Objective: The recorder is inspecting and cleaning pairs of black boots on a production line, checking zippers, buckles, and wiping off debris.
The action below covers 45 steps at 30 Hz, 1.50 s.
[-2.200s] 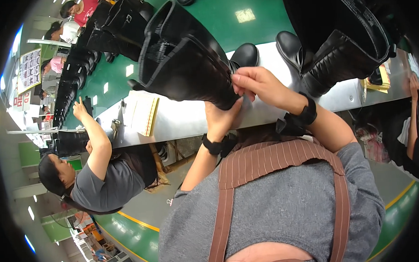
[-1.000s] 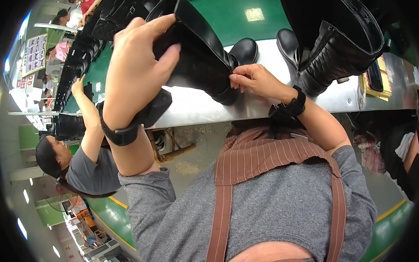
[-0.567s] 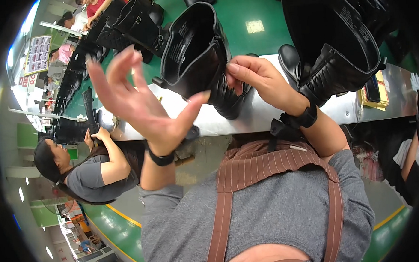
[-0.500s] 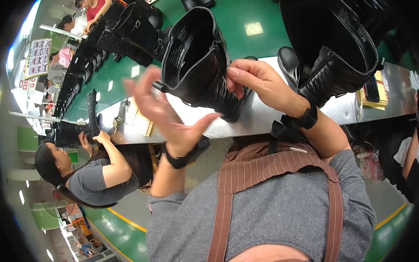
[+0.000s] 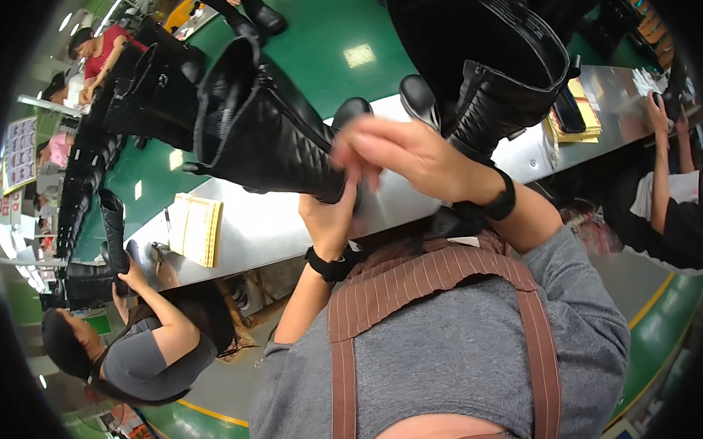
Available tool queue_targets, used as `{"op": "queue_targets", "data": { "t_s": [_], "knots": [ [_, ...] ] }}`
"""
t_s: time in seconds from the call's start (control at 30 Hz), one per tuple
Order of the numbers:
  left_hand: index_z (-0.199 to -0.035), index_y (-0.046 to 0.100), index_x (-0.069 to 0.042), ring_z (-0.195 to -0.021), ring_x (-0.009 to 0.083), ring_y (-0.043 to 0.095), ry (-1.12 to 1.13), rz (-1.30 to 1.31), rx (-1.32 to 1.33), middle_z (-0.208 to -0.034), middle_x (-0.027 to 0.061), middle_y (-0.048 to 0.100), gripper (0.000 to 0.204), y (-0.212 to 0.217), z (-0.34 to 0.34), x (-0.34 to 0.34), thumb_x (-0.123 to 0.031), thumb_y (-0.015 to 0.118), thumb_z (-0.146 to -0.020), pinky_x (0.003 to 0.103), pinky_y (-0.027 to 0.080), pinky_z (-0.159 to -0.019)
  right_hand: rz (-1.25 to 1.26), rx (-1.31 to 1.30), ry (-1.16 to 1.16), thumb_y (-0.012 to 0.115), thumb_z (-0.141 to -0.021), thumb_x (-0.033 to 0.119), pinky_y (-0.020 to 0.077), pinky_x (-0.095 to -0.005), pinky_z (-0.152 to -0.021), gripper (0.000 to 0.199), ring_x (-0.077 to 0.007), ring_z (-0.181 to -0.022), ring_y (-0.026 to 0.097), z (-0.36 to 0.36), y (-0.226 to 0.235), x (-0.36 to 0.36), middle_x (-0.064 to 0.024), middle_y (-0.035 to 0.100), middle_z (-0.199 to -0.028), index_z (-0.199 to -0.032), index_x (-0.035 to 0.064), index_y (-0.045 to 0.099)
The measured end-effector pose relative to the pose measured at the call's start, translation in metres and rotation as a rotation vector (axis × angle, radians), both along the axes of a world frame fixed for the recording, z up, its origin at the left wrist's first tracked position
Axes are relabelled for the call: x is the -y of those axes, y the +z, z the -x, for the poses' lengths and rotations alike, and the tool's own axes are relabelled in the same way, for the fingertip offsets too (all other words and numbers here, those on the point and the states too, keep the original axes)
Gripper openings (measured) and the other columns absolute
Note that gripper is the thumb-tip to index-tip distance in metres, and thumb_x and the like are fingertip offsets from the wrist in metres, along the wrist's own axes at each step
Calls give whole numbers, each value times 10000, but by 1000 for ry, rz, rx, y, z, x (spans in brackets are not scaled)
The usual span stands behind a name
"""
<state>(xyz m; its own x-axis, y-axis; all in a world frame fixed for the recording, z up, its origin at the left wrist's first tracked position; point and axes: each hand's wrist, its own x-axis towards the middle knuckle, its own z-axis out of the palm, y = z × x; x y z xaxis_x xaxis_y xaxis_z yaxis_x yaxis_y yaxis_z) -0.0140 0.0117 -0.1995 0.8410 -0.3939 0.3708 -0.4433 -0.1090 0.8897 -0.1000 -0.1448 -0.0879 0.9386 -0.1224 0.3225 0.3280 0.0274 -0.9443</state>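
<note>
Observed at the steel workbench (image 5: 274, 230): a tall black quilted boot (image 5: 263, 137), lying tilted with its open shaft toward the upper left and its toe (image 5: 353, 111) pointing away toward the green conveyor belt (image 5: 322, 42). Held near the ankle by both hands. Left hand (image 5: 330, 216) closed around the underside of the boot's lower shaft, thumb and fingers wrapped from below; black wristband visible. Right hand (image 5: 400, 156) laid over the top of the same part, fingers partly curled and blurred, so the firmness of its grip could not be told; contact with the boot evident.

Just right of the held boot, a second black boot (image 5: 494, 83), standing on the bench edge, toe (image 5: 418, 97) beside the first boot's toe. Yellow booklet (image 5: 195, 229) flat on the bench to the left, well apart from the hands. Further black boots (image 5: 142, 95) ranged along the belt at upper left.

Noted at lower left: a co-worker in a grey shirt (image 5: 151, 358), one hand (image 5: 133, 277) on another black boot (image 5: 94, 263). Another person's arm (image 5: 663, 170) at far right.
</note>
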Motion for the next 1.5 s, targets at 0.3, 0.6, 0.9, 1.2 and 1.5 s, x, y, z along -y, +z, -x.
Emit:
{"op": "queue_targets", "data": {
  "t_s": [0.3, 0.6, 0.9, 1.2, 1.5],
  "knots": [
    [-1261, 334, -10, -1027, 259, 479, 179, 125, 690, -1188, 175, 393, 722, 10, -6, -17, -70, 790, -704, 363, 437, -863, 568, -802, -657, 797, -752, 319, 469, -293, -595, 374, -134, -641, 592, 145, -73, 63, -60, 636, -697, -807, 0, 611],
    [-1176, 540, 15, -636, 125, 605, -608, -357, -257, -748, 75, 639, 344, 5, 24, 91, -186, 634, -914, 250, 459, -549, 211, -317, -774, 830, -712, 144, 481, -307, -890, 605, -170, -1004, 614, 89, -147, 74, -91, 666, -1081, -1215, -9, 530],
    [-906, 614, -55, -521, 61, 522, -1001, -348, -910, -679, 7, 629, 255, -36, 9, 127, -272, 517, -996, 172, 381, -489, 110, -322, -538, 759, -753, 42, 504, -272, -828, 313, -120, -897, 643, 100, -129, 88, -52, 702, -968, -1045, -12, 662],
    [-900, 602, -30, -469, 55, 460, -1240, 416, -691, -617, 36, 610, 266, 107, 6, 96, -246, 487, -1005, 170, 351, -467, 344, -341, -631, 761, -731, 87, 512, -295, -806, 321, -156, -875, 667, 95, -121, 84, -93, 716, -949, -1026, -9, 678],
    [-1131, 609, 11, -703, 99, 619, -1074, -12, -413, -809, 68, 679, 327, 117, 15, 56, -268, 506, -995, 221, 470, -598, 133, -321, -483, 809, -723, 120, 464, -304, -924, 519, -152, -1038, 596, 94, -108, 79, -70, 663, -1091, -1177, -2, 589]
  ]
}}
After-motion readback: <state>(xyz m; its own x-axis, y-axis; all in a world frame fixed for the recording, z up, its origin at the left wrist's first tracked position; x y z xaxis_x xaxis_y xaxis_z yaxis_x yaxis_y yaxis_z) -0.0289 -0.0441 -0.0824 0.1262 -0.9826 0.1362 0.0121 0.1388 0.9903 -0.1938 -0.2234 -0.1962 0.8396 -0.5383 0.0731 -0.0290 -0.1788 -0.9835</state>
